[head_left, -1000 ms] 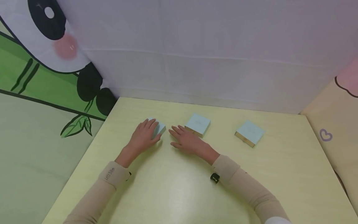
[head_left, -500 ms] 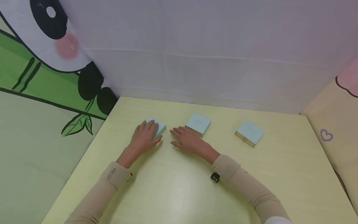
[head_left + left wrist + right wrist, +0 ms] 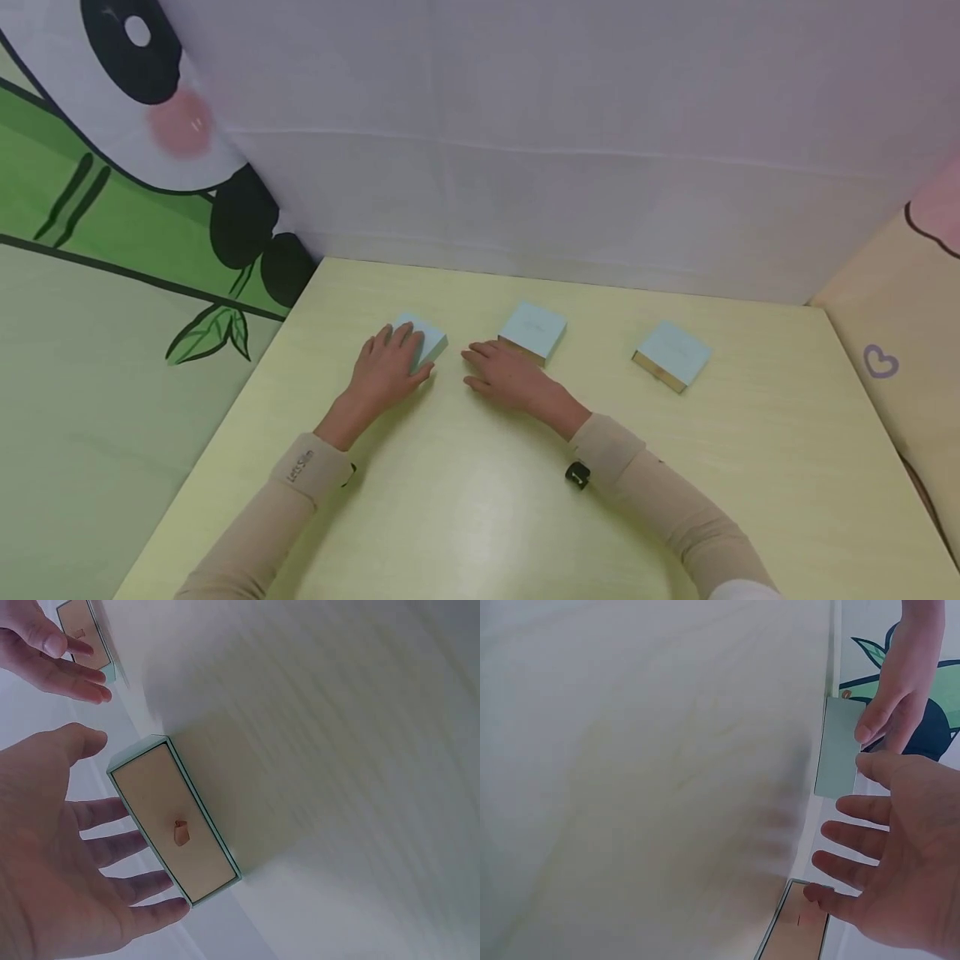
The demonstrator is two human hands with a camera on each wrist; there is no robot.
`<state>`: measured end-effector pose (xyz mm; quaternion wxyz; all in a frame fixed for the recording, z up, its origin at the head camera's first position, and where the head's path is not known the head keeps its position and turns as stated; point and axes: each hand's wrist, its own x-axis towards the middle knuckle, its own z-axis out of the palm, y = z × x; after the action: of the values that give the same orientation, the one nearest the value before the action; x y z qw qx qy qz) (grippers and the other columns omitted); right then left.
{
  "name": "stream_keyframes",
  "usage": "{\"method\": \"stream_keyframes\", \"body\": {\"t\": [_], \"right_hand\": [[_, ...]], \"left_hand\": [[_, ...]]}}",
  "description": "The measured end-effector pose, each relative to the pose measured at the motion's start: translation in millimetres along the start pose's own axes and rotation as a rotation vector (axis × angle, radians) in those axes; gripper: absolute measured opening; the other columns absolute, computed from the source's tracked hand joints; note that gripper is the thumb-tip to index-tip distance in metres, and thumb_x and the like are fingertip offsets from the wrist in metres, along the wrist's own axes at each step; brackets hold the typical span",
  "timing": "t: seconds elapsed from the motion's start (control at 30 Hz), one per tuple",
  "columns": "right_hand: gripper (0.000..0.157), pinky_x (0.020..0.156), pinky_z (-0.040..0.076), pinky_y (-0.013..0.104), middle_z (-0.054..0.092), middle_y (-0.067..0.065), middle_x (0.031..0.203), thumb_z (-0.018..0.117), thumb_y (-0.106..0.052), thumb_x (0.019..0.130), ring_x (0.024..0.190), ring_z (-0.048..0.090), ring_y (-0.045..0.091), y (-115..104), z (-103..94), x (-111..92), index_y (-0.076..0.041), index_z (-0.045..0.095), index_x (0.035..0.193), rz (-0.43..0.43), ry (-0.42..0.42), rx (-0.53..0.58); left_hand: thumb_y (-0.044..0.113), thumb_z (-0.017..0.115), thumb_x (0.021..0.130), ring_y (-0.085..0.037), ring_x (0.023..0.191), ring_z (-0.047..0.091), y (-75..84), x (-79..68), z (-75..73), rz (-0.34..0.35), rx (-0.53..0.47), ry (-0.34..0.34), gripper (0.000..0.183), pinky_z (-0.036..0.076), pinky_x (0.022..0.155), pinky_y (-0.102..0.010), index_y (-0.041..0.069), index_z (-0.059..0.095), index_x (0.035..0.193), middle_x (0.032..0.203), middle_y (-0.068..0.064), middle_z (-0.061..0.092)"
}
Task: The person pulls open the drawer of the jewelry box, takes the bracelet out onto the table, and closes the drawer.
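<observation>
My left hand lies with extended fingers over the top of the leftmost light blue drawer box, its thumb out to the side. In the left wrist view, that small box shows a tan drawer front with a short ribbon tab. My right hand is palm down with loosely spread fingers, just in front of the middle blue box, holding nothing. From the right wrist view, the right hand appears below the left hand; whether it touches the middle box cannot be told.
A third blue box lies on the pale yellow table, right of the middle one. A light cloth wall rises behind the table's back edge. Printed panels stand at the left and right.
My left hand has drawn back slightly, so more of the box top shows. My right hand has shifted slightly. The boxes stay in place.
</observation>
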<state>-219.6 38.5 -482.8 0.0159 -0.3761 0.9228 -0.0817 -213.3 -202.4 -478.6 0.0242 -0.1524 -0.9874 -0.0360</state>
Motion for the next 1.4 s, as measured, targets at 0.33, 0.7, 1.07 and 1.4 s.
{"method": "stream_keyframes", "body": {"t": [0.33,0.7,1.07,1.4], "right_hand": [[0.05,0.109,0.032,0.039,0.042,0.008,0.145,0.044,-0.039,0.1,0.133,0.038,0.026,9.5,-0.4,-3.3,-0.011,0.044,0.141,0.05,-0.027,0.056],[0.049,0.109,0.033,0.043,0.04,0.011,0.146,0.043,-0.037,0.1,0.135,0.036,0.029,24.6,-10.2,-8.0,-0.01,0.043,0.142,0.079,-0.053,0.057],[0.05,0.107,0.036,0.043,0.039,0.01,0.147,0.043,-0.038,0.1,0.135,0.037,0.028,23.7,-13.4,-2.6,-0.011,0.043,0.143,0.068,-0.038,0.066],[0.051,0.11,0.032,0.037,0.039,0.008,0.147,0.041,-0.04,0.101,0.136,0.035,0.024,14.8,-18.6,8.4,-0.012,0.042,0.143,0.075,-0.067,0.046]], "left_hand": [[0.025,0.051,0.095,-0.045,0.133,0.03,-1.2,0.2,0.3,-0.001,-0.016,-0.007,0.044,0.029,0.102,-0.064,0.008,0.044,0.136,0.148,-0.017,0.036],[0.0,0.055,0.089,-0.04,0.132,0.036,-3.8,-2.1,-3.0,0.056,0.01,-0.011,0.04,0.035,0.101,-0.06,0.006,0.049,0.129,0.146,-0.011,0.04],[-0.015,0.067,0.072,-0.034,0.13,0.042,-30.7,1.5,-1.3,0.247,-0.023,0.035,0.058,0.039,0.101,-0.053,0.007,0.054,0.124,0.141,-0.008,0.047],[-0.013,0.065,0.075,-0.035,0.126,0.045,-29.6,3.6,-2.7,0.265,-0.072,0.056,0.047,0.038,0.103,-0.051,0.001,0.055,0.119,0.134,-0.014,0.051]]}}
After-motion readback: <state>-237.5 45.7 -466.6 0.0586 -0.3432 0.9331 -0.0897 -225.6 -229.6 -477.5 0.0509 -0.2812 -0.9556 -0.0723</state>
